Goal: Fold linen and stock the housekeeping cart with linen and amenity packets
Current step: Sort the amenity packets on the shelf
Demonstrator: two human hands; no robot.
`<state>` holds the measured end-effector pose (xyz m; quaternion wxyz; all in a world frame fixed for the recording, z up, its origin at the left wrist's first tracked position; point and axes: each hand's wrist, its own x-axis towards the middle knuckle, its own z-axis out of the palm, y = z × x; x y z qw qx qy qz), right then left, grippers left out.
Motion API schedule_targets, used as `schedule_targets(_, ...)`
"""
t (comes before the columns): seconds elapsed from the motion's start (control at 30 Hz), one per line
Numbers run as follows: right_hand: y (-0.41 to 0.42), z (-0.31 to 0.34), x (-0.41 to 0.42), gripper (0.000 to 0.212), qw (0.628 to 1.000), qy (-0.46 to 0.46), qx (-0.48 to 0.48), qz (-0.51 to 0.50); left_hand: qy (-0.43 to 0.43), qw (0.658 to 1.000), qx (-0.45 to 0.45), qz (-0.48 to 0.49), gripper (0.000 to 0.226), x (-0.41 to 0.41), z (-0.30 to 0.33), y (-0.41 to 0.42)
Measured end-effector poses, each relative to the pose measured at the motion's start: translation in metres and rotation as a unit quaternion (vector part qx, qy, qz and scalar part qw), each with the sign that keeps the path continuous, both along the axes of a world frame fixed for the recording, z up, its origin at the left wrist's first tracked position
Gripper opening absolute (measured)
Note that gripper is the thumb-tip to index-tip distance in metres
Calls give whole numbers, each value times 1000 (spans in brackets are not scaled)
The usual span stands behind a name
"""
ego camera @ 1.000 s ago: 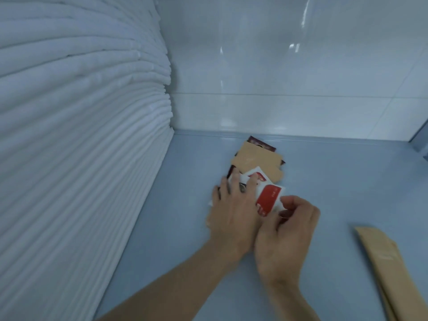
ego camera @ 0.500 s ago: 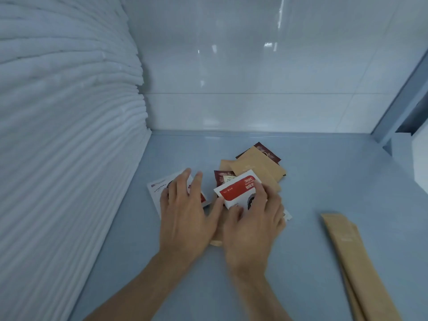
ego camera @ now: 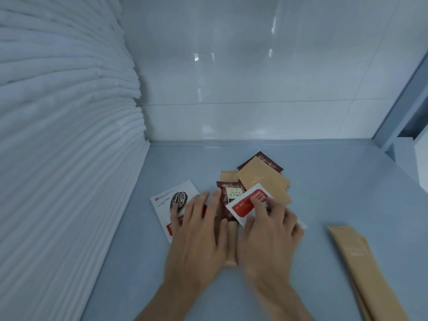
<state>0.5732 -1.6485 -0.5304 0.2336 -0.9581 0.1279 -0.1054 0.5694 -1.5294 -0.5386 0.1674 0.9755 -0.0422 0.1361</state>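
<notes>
- So the packets are all sitting in a loose overlapping pile mid-shelf (ego camera: pixel 335 193), just right of the big linen stack (ego camera: pixel 64 135).
- My left hand (ego camera: pixel 199 237) lies flat, fingers spread straight, pressing the coffee sachet (ego camera: pixel 172 200) down. Nothing pinched there.
- My right hand (ego camera: pixel 271 230) rests on the red-and-white sachet (ego camera: pixel 245 202), fingertips down on its top. Can't tell if the thumb is tucked under an edge, so I'd call that grip apart, not clamped.
- Handling guess: these weigh next to nothing and look like slick foil or paper, so they'll skate on this smooth surface and over each other. Pushing flat works better than grabbing.
- To lift one, I'd slide it clear and pinch a corner or sealed edge. Squeezing the middle just crumples it.
- The maroon sachet (ego camera: pixel 231 195) and tan packets (ego camera: pixel 264 179) are half buried, so take the top ones first.
- The long tan sleeves (ego camera: pixel 361 262) lie well apart on the right. They're stiffer-looking, so grab mid-length.
</notes>
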Motion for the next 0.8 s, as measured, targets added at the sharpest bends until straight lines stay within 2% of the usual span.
schedule_targets(0.1, -24, 12, 20, 36, 998, 38, -58, -3, -3, 1000, 12, -22, 57, -2, 0, 0)
schedule_targets(0.17, -38, 21, 38, 32, 998, 28, -63, 6, -3, 1000, 15, -27, 57, -1, 0, 1)
schedule_targets(0.3, -51, 38, 85, 41, 994, -56, 65, 61, -12, 1000, -8, -10, 54, -1, -3, -1)
schedule_targets(0.4, -54, 50, 124, 55, 986, 20, 161, 45, -27, 1000, -10, -6, 50, 1, -6, 0)
schedule_targets(0.43, -54, 50, 133, 57, 984, 59, 166, 35, -34, 999, -11, -5, 49, 1, -8, 0)
schedule_targets(0.53, -52, 42, 141, 42, 987, 127, 99, 18, -50, 998, -32, 0, 45, 1, -7, 0)
schedule_targets(0.57, -53, 38, 141, 33, 986, 119, 117, 10, -49, 998, -36, 4, 46, 1, -5, 0)
schedule_targets(0.63, -58, 36, 136, 14, 972, 88, 219, -6, -42, 998, -37, 9, 47, 2, -4, -1)
schedule_targets(0.8, -87, 54, 133, 16, 912, -54, 390, -118, -47, 999, -22, 0, 56, 1, -4, 0)
